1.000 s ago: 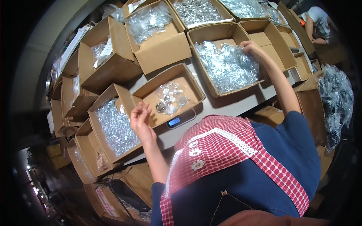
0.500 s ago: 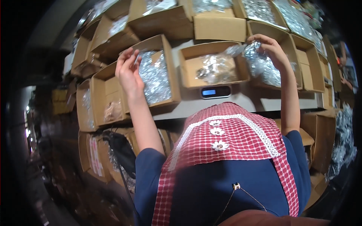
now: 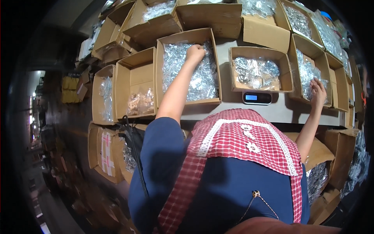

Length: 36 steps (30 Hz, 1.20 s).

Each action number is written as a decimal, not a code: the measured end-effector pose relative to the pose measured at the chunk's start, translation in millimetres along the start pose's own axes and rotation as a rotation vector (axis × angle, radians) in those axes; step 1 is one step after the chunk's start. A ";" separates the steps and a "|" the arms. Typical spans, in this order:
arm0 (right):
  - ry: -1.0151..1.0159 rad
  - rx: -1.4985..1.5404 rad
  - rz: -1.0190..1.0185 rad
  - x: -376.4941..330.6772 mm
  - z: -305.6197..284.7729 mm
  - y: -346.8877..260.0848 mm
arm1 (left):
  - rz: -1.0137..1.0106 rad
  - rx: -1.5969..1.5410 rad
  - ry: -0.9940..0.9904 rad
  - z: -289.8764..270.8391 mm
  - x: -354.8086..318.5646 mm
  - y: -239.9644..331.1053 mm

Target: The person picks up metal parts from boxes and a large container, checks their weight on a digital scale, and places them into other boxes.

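My left hand [image 3: 196, 53] reaches into a cardboard box [image 3: 159, 84] filled with small clear plastic packets of shiny metal parts [image 3: 189, 74]. Its fingers are curled closed down among the packets, and what they grip is hidden. My right hand [image 3: 318, 91] hovers at the near side of another box [image 3: 298, 70], beside the clear packets [image 3: 309, 74] inside it. Those fingers are loosely spread and nothing shows in them. Between the hands, a smaller box [image 3: 261, 89] holding several clear packets [image 3: 255, 74] rests on a scale with a lit blue display [image 3: 251, 97].
Left of the full box stands one with a few brownish packets [image 3: 140, 102], then a narrow box [image 3: 95, 95]. More open boxes [image 3: 210, 17] line the back. Further boxes [image 3: 339, 142] stand below the table [image 3: 210, 112] on both sides. A black strap [image 3: 136, 156] hangs at lower left.
The view has shifted, moving the boxes rightward in the picture. My left hand has gone from raised and open to closed among the packets. My right hand has drawn back from the middle box's rim.
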State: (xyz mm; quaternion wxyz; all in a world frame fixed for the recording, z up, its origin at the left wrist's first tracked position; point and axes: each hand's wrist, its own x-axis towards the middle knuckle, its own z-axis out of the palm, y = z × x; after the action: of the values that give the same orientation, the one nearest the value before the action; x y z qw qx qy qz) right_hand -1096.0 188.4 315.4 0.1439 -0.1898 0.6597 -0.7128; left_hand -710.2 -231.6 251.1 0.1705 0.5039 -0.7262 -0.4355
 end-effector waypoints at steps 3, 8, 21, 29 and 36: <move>0.000 0.151 -0.050 -11.9 -3.8 0.8 | -0.001 -0.610 -0.126 -19.8 13.4 -31.0; 0.077 -0.015 -0.195 -21.4 3.3 1.4 | -0.167 -1.426 -0.400 -85.1 -21.1 -4.3; 0.056 -0.044 -0.194 8.4 -18.6 16.4 | 0.219 -1.351 0.097 -493.2 -161.6 -130.5; 0.100 -0.201 -0.069 53.6 -69.0 32.9 | 0.012 0.000 0.545 -394.7 -157.7 -161.4; 0.078 -0.332 -0.147 48.4 -73.4 22.3 | 0.142 0.861 -0.392 -311.7 -107.9 -175.4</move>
State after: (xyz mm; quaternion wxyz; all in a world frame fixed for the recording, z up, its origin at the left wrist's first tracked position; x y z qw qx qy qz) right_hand -1173.8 229.4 292.9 0.0326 -0.2310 0.7578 -0.6094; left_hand -347.0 -300.1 306.0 -0.1646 0.3860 -0.8918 -0.1692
